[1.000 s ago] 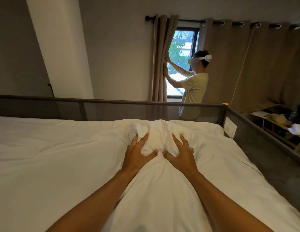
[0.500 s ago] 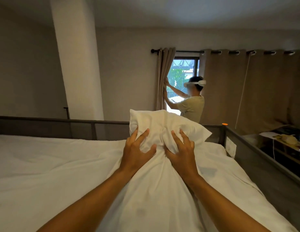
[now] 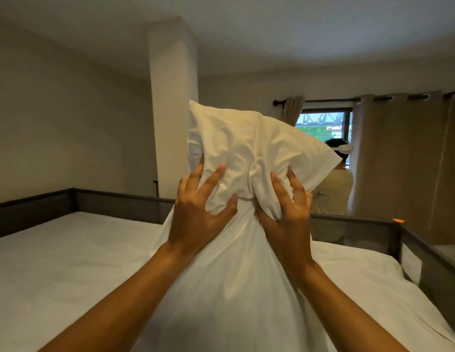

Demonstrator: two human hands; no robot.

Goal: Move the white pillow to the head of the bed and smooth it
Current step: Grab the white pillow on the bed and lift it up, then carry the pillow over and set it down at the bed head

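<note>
The white pillow (image 3: 249, 153) is held up in the air above the bed (image 3: 69, 262), upright, in front of the grey bed frame (image 3: 114, 201). The left hand (image 3: 196, 212) and the right hand (image 3: 287, 214) both grip its bunched cloth near the middle, fingers spread and pressed in. Behind it, another person (image 3: 333, 189) stands at the window (image 3: 323, 123).

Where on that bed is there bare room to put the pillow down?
The sheet is bare left of the left hand, up to the bed frame. A narrower strip lies right of the right hand. The middle is crowded by the white pillow.
</note>
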